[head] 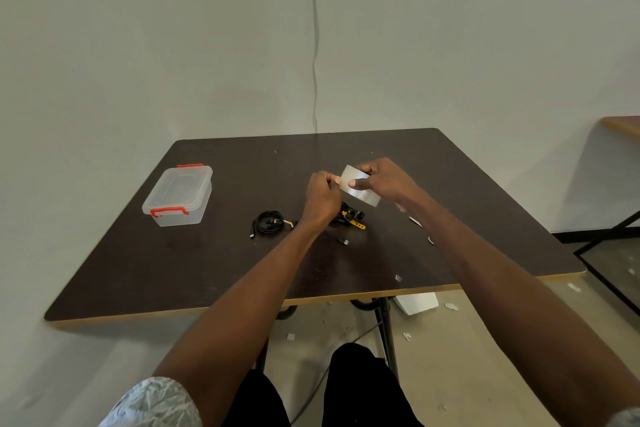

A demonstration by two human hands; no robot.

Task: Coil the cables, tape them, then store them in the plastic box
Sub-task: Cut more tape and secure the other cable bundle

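My right hand (384, 180) holds a roll of clear tape (360, 191) above the middle of the dark table (207, 270). My left hand (322, 196) pinches the tape's free end at the roll's left edge. A coiled black cable (266, 222) lies on the table below and left of my hands. A second black cable with a yellow strap (353, 218) lies right under my hands, partly hidden. The clear plastic box (178, 196) with red latches stands shut at the table's left.
A small black connector (343, 241) and scraps of tape (417, 222) lie on the table near my right forearm. Bits of paper litter the floor (450, 340). A second table's edge (621, 125) shows at far right.
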